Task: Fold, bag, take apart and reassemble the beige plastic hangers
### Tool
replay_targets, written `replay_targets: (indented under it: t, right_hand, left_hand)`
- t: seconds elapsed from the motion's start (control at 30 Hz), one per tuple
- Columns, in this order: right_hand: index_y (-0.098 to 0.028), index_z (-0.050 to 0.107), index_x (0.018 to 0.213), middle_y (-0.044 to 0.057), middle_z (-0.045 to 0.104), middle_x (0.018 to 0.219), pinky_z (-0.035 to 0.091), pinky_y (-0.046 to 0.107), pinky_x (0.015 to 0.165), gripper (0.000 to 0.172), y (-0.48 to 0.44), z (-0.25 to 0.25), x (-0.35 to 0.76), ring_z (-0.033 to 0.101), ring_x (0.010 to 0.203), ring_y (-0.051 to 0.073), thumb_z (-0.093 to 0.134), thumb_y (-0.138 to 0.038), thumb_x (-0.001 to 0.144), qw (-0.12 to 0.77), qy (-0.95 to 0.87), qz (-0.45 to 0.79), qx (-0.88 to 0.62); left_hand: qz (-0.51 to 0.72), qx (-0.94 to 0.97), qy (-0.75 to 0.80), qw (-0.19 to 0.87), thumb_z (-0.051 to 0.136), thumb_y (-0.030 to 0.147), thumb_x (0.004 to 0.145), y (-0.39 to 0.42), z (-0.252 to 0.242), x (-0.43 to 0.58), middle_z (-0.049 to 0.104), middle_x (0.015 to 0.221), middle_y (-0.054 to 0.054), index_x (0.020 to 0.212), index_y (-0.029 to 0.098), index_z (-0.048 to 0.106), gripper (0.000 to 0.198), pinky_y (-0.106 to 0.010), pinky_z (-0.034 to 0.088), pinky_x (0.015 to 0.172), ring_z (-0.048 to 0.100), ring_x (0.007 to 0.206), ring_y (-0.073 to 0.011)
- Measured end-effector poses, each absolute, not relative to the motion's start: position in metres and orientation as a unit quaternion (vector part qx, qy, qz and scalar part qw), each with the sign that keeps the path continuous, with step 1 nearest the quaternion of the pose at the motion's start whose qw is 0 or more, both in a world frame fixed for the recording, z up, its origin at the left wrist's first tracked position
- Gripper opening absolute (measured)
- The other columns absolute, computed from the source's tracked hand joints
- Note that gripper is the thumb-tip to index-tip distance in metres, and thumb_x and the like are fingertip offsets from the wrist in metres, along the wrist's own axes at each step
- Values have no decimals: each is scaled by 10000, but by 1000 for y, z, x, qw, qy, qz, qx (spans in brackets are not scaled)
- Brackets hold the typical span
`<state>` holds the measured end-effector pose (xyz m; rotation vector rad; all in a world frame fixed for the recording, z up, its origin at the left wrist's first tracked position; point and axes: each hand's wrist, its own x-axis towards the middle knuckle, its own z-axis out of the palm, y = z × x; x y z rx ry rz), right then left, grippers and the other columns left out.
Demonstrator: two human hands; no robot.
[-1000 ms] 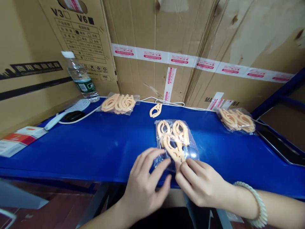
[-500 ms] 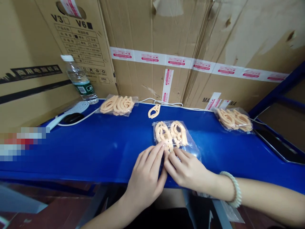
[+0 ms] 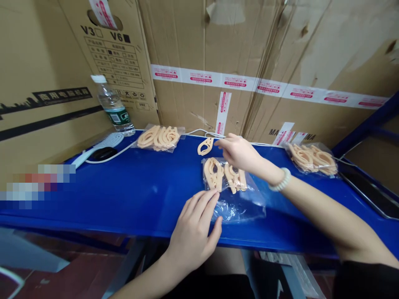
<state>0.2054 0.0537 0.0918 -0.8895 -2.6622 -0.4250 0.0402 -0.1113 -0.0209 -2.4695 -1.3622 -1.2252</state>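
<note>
I take the clear bag [image 3: 246,211] as my reference. It lies flat on the bench [image 3: 134,199], with pale looped pieces [image 3: 218,178] at its far end and slack film towards me.

My left hand [image 3: 195,228] rests at the bag's near left; its fingers lie side by side against the pieces' near ends, thumb well apart, gripping nothing. I judge this a light press, to keep pieces and film from sliding.

My right hand [image 3: 240,151] is raised over the bag's far edge. Its fingers are bunched and bent downward, just beside the loose piece [image 3: 210,145]; whether they touch it or hold anything, I cannot tell. That piece lies alone beyond the bag, presumably for easy reach.

Filled packets stand off from the bag, one far left [image 3: 162,139] and one far right [image 3: 311,158], likely to leave working room around it.
</note>
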Motion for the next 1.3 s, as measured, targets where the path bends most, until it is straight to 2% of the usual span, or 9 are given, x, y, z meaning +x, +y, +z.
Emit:
replay_targets:
  t: [0.07, 0.23, 0.33, 0.53, 0.73, 0.87, 0.97, 1.13, 1.3]
  right_hand:
    - [-44, 639, 1214, 180, 696, 1079, 471, 321, 844, 395, 97, 87, 193, 607, 964, 234, 458, 58, 879, 58, -942, -118, -307]
    - [12, 567, 1351, 206, 635, 1288, 421, 263, 924, 475, 156, 59, 168, 613, 1120, 196, 519, 51, 880, 13, -954, -105, -281]
    - [47, 597, 1301, 196, 647, 1226, 408, 273, 908, 389, 162, 50, 165, 624, 1115, 196, 489, 6, 929, 3, -954, -108, -280]
    - [-25, 641, 1269, 213, 692, 1096, 488, 322, 792, 333, 148, 50, 193, 670, 904, 250, 574, -44, 944, -20, -949, -104, -297]
    - [-16, 573, 1303, 202, 657, 1135, 500, 340, 852, 336, 95, 75, 245, 648, 977, 242, 403, -44, 1014, 46, -940, -118, -318]
    - [-100, 610, 1234, 139, 688, 1052, 543, 317, 761, 242, 22, 100, 277, 671, 900, 215, 457, -134, 1049, 249, -923, -159, -248]
    - [-185, 625, 1193, 78, 696, 1047, 550, 287, 793, 202, -49, 115, 289, 682, 909, 183, 590, -121, 1005, 310, -904, -173, -240]
    - [-124, 615, 1215, 117, 673, 1043, 539, 310, 747, 222, -127, 110, 283, 659, 888, 204, 478, -121, 1040, 233, -935, -138, -231]
    - [-139, 667, 911, 86, 611, 823, 458, 332, 603, 276, -113, 77, 259, 544, 678, 192, 417, -73, 1008, 194, -946, -206, -156]
  left_hand:
    - [-399, -804, -441, 24, 503, 178, 963, -112, -21, 40, 616, 1340, -174, 1410, 104, 509, 453, -495, 527, 1026, 563, 1243, -313]
    - [-409, -800, -439, -9, 514, 175, 959, -113, -20, 36, 603, 1303, -175, 1373, 109, 539, 420, -473, 536, 1017, 568, 1220, -292]
    - [-412, -799, -437, -18, 511, 174, 959, -113, -18, 35, 598, 1293, -174, 1375, 120, 535, 420, -468, 545, 1004, 573, 1207, -287]
    - [-406, -806, -430, -18, 511, 173, 962, -112, -18, 35, 588, 1304, -177, 1397, 122, 509, 438, -488, 539, 1006, 566, 1214, -299]
    - [-405, -807, -430, -25, 512, 173, 967, -112, -19, 37, 579, 1311, -171, 1393, 123, 510, 428, -476, 536, 1008, 557, 1225, -294]
    - [-404, -806, -432, -19, 516, 166, 964, -112, -18, 37, 581, 1301, -172, 1394, 118, 511, 433, -473, 536, 1007, 560, 1223, -295]
    - [-404, -806, -432, -21, 516, 169, 967, -111, -18, 37, 572, 1318, -173, 1415, 124, 492, 451, -465, 529, 1019, 554, 1237, -295]
    - [-412, -799, -437, -31, 512, 174, 974, -113, -18, 36, 546, 1380, -160, 1456, 147, 446, 487, -450, 494, 1074, 523, 1291, -284]
    - [-416, -794, -441, -32, 512, 174, 975, -115, -20, 35, 537, 1401, -151, 1461, 159, 434, 493, -439, 474, 1103, 514, 1309, -276]
